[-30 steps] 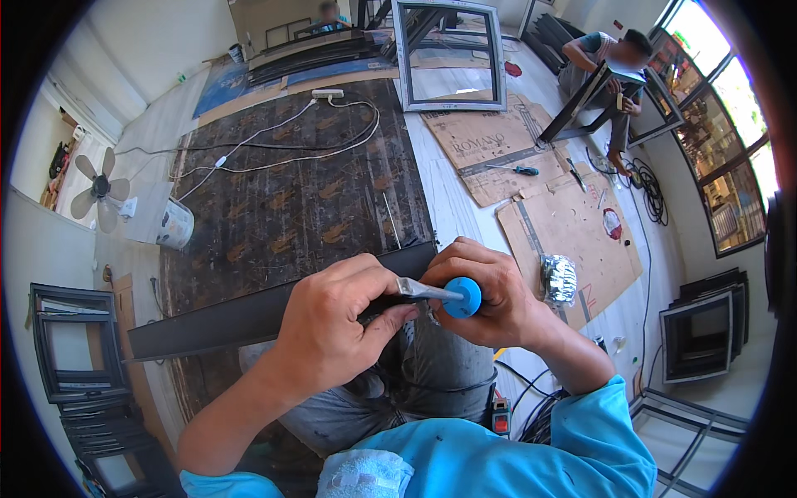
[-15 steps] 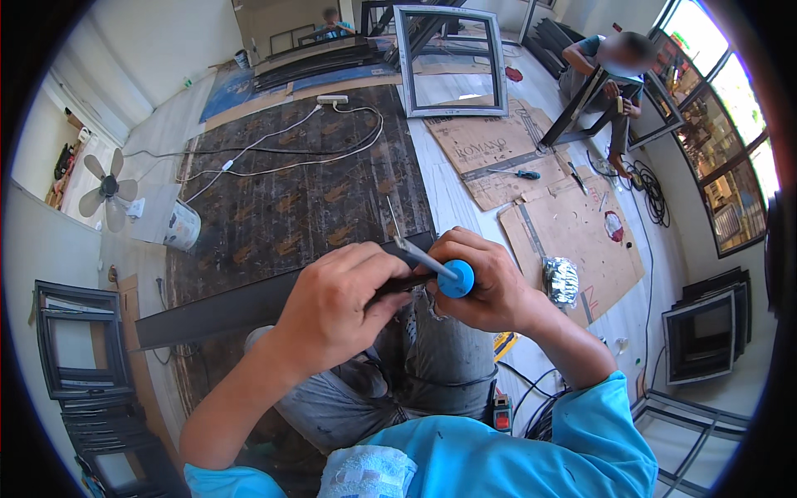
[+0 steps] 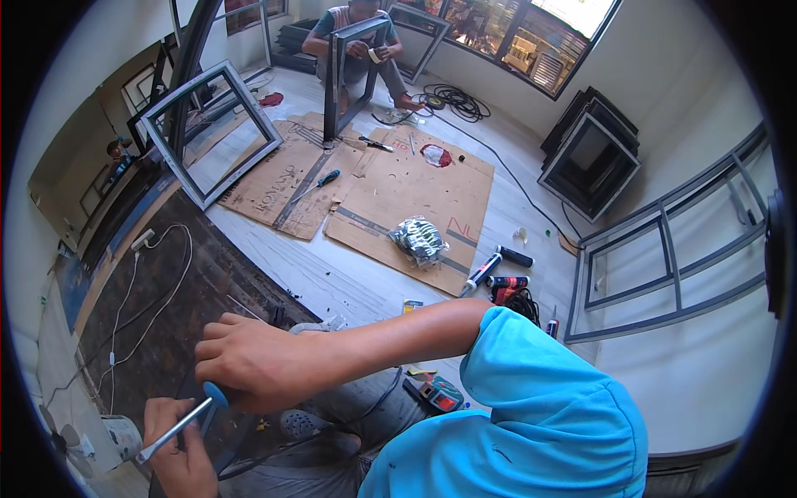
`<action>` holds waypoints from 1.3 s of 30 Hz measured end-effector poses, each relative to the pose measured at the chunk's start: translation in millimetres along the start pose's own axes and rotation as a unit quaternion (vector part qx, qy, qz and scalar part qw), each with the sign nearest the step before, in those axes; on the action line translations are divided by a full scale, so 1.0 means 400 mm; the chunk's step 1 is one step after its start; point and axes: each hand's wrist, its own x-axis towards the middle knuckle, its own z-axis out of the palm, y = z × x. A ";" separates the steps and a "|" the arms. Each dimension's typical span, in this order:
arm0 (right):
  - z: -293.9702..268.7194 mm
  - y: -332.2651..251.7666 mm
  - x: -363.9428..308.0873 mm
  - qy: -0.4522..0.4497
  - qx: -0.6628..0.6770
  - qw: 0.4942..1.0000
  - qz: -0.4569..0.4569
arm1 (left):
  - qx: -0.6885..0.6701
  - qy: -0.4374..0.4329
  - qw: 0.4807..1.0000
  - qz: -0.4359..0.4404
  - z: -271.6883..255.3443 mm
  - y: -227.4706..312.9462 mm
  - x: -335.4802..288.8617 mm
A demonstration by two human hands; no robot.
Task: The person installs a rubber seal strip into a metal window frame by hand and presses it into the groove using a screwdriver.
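Observation:
In the lower left, my right hand (image 3: 257, 363) is closed on a flat-blade screwdriver (image 3: 176, 429). Its round blue handle end shows at the edge of the fist, and the metal shaft slants down to the left. Just below, my left hand (image 3: 178, 452) is bent under the shaft with thumb and fingers drawn together. What lies between them is hidden. A dark flat bar (image 3: 235, 433) runs beside both hands, over my lap. Past my right knuckles a thin pale rod (image 3: 246, 308) lies on the dark mat (image 3: 224, 270).
A co-worker (image 3: 317, 46) squats at the back, holding a dark frame (image 3: 334, 87). Cardboard sheets (image 3: 465, 178) carry a teal screwdriver (image 3: 329, 178) and a shiny packet (image 3: 419, 239). Tubes (image 3: 483, 270), a tape measure (image 3: 442, 395) and cables lie right. Frames lean against the walls.
The view has turned right. My hands have moved to its lower left, with the right hand above the left. The screwdriver's shaft now points down-left instead of up-left.

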 end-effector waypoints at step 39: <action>0.039 -0.015 0.010 -0.115 0.091 0.984 0.098 | -0.079 0.047 0.994 0.051 0.062 -0.095 -0.045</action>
